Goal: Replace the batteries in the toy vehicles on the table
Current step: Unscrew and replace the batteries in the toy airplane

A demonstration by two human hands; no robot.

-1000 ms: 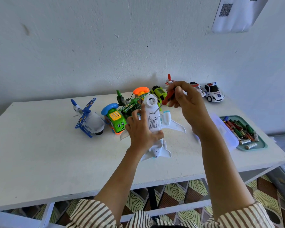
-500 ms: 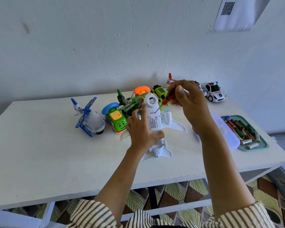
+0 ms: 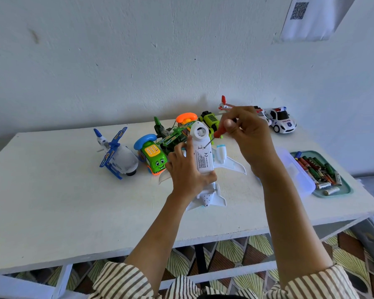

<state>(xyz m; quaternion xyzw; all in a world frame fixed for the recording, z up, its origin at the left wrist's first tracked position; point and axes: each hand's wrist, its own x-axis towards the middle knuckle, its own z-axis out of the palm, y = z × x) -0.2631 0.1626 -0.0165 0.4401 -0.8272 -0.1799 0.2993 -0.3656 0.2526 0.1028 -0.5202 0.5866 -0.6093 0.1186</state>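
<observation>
White toy plane (image 3: 204, 160) belly-up, nose toward wall (image 3: 181, 61)

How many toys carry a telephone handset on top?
2: the green car with the blue handset, left of the held plane, and one with an orange handset behind it, mostly hidden.

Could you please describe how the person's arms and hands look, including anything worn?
The left hand and right hand are bare: no gloves, rings or watch show. Both forearms are uncovered. The left sleeve and right sleeve, cream with thin brown stripes, are bunched up near the elbows.
</observation>
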